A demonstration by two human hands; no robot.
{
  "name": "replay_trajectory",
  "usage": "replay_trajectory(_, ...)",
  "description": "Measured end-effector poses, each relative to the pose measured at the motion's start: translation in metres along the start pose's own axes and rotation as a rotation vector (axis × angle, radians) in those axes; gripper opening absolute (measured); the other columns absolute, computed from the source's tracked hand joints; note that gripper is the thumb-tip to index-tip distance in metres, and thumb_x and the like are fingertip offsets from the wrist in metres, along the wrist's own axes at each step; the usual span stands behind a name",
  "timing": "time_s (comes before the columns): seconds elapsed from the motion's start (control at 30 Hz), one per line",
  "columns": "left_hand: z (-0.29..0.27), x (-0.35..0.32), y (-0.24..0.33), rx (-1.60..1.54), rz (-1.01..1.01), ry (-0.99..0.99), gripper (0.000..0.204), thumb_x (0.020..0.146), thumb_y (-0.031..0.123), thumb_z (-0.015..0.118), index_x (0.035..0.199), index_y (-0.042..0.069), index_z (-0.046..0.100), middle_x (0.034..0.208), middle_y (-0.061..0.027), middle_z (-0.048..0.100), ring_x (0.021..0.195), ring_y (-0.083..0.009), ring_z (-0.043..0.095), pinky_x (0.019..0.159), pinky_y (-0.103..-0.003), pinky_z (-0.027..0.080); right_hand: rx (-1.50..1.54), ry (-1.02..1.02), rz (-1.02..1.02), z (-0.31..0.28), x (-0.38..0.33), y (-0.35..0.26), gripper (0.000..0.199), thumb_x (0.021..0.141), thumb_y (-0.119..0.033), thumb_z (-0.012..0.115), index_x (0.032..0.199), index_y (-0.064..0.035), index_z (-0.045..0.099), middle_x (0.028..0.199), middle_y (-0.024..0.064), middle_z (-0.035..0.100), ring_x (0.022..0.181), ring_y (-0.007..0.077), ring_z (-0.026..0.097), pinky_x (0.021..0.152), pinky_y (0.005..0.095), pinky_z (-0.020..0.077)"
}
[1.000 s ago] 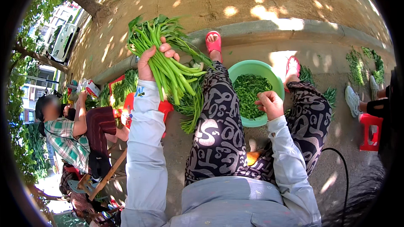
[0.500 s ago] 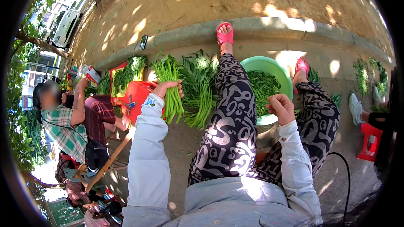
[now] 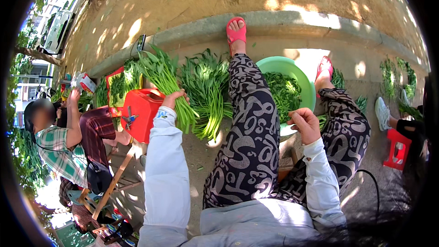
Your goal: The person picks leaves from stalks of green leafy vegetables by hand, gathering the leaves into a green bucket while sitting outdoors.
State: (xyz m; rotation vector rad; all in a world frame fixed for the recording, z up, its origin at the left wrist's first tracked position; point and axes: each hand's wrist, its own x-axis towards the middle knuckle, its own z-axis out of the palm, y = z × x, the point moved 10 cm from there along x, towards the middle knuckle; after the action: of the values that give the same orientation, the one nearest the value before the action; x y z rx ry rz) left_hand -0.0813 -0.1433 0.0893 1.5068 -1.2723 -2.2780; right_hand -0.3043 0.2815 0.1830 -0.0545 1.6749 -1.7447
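Observation:
A bunch of long-stemmed leafy greens [image 3: 157, 69] is in my left hand [image 3: 176, 99], whose fingers wrap round the stems; the leaves point up and to the left. Just to its right, a larger pile of the same greens [image 3: 206, 80] lies on the ground. Between my feet stands a pale green basin [image 3: 308, 82] with short-cut green pieces [image 3: 282, 91] in it. By its near rim is my right hand [image 3: 305, 124], with thumb and fingers drawn together in a pinch. Whether anything small is between them cannot be made out.
A red plastic container [image 3: 145, 121] with a small blue-and-dark tool [image 3: 130, 118] on it stands left of the bunch. Further left sits a person in a checked shirt [image 3: 61, 139]. A concrete kerb [image 3: 192, 34] crosses ahead, with a phone [image 3: 141, 42] against it. A red stool [image 3: 397, 148] stands far right.
The bunch in my left hand has tilted, its leafy end swinging left. The whole view has shifted slightly, moving the surroundings left. My right hand stays pinched by the basin rim.

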Motion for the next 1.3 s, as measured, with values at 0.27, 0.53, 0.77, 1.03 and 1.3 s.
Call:
replay_trajectory(0.27,0.018,0.038,-0.189,-0.534,-0.215,-0.008,0.013,0.078,0.011,0.061,0.083,0.000,0.056,0.075,-0.0134,0.060,0.069,-0.0278,0.060,0.069,-0.042,0.052,-0.003,-0.057,0.053,0.012,-0.003,0.000,0.016,0.087,-0.017,0.060,0.091,-0.0026,0.057,0.081,0.0019,0.061,0.072,0.0086,0.059,0.061,0.0213,0.0456)
replay_trajectory(0.53,0.024,0.010,-0.126,-0.647,0.215,0.239,0.007,0.080,0.006,0.060,0.086,0.009,0.058,0.077,-0.0053,0.059,0.070,-0.0221,0.059,0.067,-0.039,0.052,-0.004,-0.039,0.068,0.006,-0.005,0.005,0.016,0.088,-0.017,0.058,0.094,-0.0017,0.057,0.085,0.0026,0.061,0.073,0.0092,0.059,0.062,0.0213,0.0456)
replay_trajectory(0.77,0.041,0.019,-0.189,-0.570,-0.208,0.169,0.013,0.082,0.014,0.059,0.083,0.002,0.057,0.079,-0.0097,0.060,0.074,-0.0255,0.060,0.070,-0.040,0.052,-0.010,-0.076,0.088,0.016,-0.006,0.002,0.016,0.088,-0.017,0.058,0.094,-0.0017,0.057,0.086,0.0027,0.062,0.073,0.0090,0.059,0.062,0.0204,0.0451)
replay_trajectory(1.03,0.046,0.036,-0.201,-0.748,-0.197,0.234,0.017,0.085,0.015,0.053,0.090,-0.001,0.055,0.090,-0.0148,0.062,0.080,-0.0300,0.061,0.075,-0.044,0.052,-0.015,-0.087,0.085,0.018,-0.006,0.001,0.018,0.088,-0.018,0.058,0.095,-0.0020,0.057,0.086,0.0024,0.061,0.073,0.0090,0.059,0.062,0.0204,0.0449)
replay_trajectory(1.3,0.065,0.012,-0.200,-0.618,-0.309,0.240,0.027,0.084,0.022,0.057,0.101,0.001,0.057,0.099,-0.0142,0.063,0.086,-0.0291,0.062,0.077,-0.041,0.052,0.015,-0.098,0.111,0.022,-0.009,0.001,0.017,0.088,-0.017,0.057,0.095,-0.0016,0.057,0.085,0.0026,0.061,0.074,0.0095,0.059,0.064,0.0218,0.0454)
